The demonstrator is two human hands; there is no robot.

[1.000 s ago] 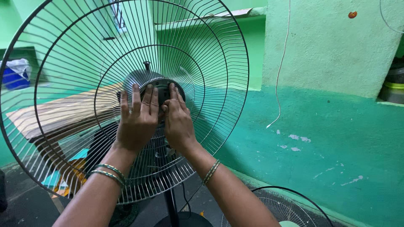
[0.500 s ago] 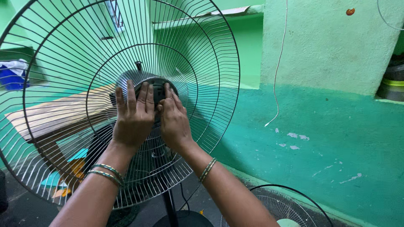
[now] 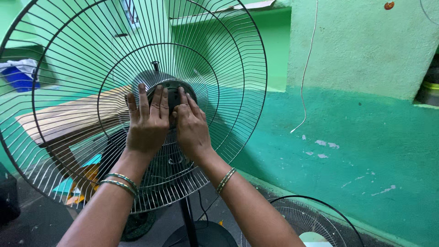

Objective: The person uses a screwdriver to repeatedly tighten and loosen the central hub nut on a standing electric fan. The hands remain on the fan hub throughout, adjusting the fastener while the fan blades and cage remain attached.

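Observation:
A large round wire fan guard [image 3: 59,68] stands upright on a black pole [image 3: 188,219] in front of me. At its centre sits a black hub [image 3: 173,93] with the fan motor behind it. My left hand [image 3: 147,120] lies flat against the hub's left side, fingers spread upward. My right hand [image 3: 191,124] presses on the hub's right side, fingers touching those of the left. Both wrists wear thin metal bangles.
A second wire guard [image 3: 304,219] lies on the floor at lower right. A wooden bench [image 3: 68,116] stands behind the guard, a blue container [image 3: 18,77] on a shelf at far left. Green walls close the right; a white cord [image 3: 306,68] hangs there.
The guard and both hands sit slightly lower and to the left in view than a second ago. The hands stay pressed on the hub, fingers shifted only a little.

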